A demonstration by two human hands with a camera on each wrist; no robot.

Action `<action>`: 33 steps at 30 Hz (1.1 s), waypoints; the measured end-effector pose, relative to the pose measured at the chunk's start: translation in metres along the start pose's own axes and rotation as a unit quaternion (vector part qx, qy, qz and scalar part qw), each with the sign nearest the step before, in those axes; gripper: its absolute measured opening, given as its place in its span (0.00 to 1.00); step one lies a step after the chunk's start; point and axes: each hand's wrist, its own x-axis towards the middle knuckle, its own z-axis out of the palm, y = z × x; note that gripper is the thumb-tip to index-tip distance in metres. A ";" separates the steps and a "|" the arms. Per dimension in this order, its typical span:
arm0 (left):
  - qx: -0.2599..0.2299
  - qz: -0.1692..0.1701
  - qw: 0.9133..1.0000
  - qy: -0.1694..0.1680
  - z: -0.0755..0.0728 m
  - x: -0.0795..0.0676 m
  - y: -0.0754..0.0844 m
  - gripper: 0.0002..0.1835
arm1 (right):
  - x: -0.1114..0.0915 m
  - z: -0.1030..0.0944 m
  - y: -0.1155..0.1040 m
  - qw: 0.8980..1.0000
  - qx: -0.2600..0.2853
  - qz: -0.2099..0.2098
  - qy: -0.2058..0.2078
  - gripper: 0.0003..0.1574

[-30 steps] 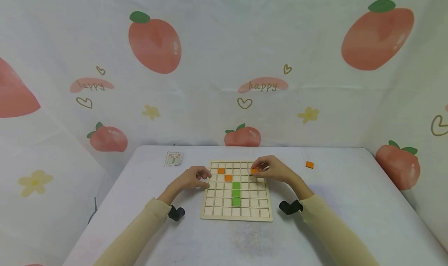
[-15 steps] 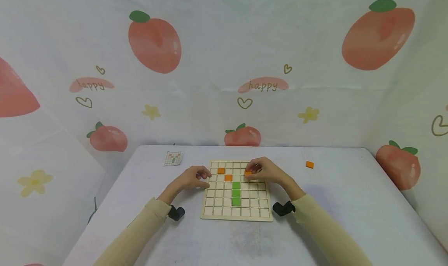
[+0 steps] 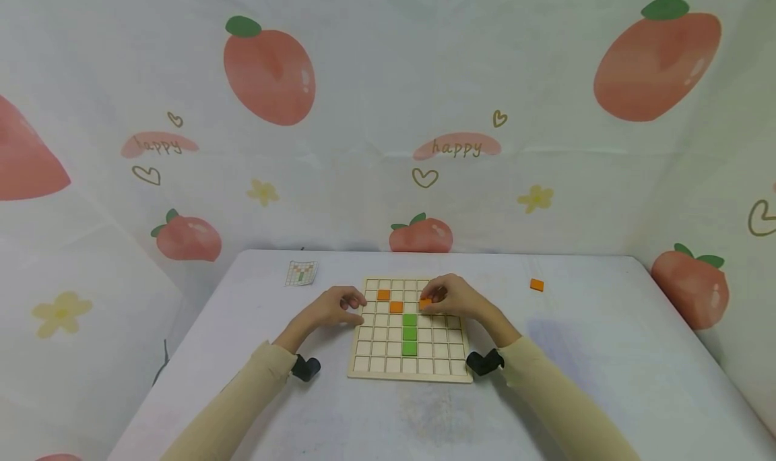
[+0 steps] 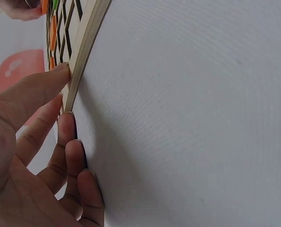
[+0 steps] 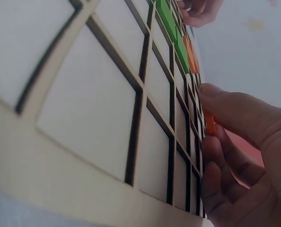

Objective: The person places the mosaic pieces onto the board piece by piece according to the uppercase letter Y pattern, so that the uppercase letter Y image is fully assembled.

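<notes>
A pale wooden grid board (image 3: pixel 409 377) lies on the table. Two orange tiles (image 3: pixel 396 306) sit in its upper left cells, with a column of green tiles (image 3: pixel 409 333) in the middle. My right hand (image 3: pixel 457 298) pinches another orange tile (image 3: pixel 426 304) between thumb and fingers over the upper right cells; in the right wrist view that tile is mostly covered by the fingers, so whether it touches the board I cannot tell. At the board's left edge my left hand (image 3: pixel 335 306) rests, its thumb and index finger spread against the rim in the left wrist view.
One loose orange tile (image 3: pixel 536 284) lies on the table at the back right. A small card (image 3: pixel 301 273) printed with a coloured grid pattern lies at the back left. Behind the table hangs a white cloth (image 3: pixel 351 110) with fruit prints.
My right hand has moved left and slightly toward me over the board, carrying the pinched orange tile. My left hand stays at the board's left edge.
</notes>
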 end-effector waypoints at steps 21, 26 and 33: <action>-0.003 -0.001 1.000 0.000 -0.001 -0.001 0.003 0.16 | 0.002 0.005 0.002 1.000 -0.019 -0.005 -0.006 0.13; -0.001 0.001 1.000 -0.002 -0.001 0.000 0.000 0.16 | 0.002 0.005 0.001 1.000 -0.025 -0.009 -0.009 0.13; -0.004 0.003 1.000 -0.003 -0.001 0.000 0.000 0.16 | -0.001 0.000 0.001 1.000 -0.009 0.003 -0.009 0.15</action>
